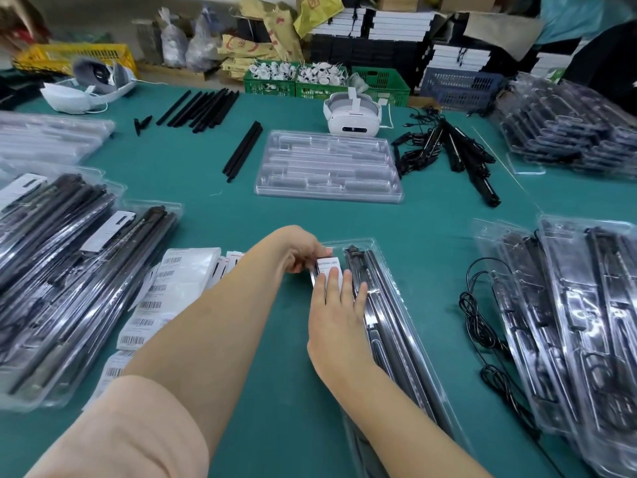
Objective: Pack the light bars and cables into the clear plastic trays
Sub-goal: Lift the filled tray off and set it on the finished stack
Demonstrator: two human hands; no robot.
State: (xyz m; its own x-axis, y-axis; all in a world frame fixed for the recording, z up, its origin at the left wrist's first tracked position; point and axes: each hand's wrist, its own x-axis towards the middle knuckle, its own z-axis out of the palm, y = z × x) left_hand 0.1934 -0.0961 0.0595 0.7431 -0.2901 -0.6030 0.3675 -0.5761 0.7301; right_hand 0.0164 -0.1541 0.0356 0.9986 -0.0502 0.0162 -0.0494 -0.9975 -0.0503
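A clear plastic tray (396,326) filled with black light bars lies on the green table in front of me. A white label card (328,265) sits at its upper left corner. My left hand (303,251) pinches the card's top edge. My right hand (336,312) lies flat on the tray, its straight fingers pressing on the card and the bars. An empty clear tray (327,167) rests further back at the centre. Loose black light bars (203,106) lie at the back left, and two more bars (243,150) lie beside the empty tray.
Stacks of packed trays stand at left (69,263) and right (568,322). Barcode labels (165,291) lie left of my arms. A black cable (482,326) trails at right. Cabled bars (458,153), a white headset (351,113) and green crates (303,81) sit at the back.
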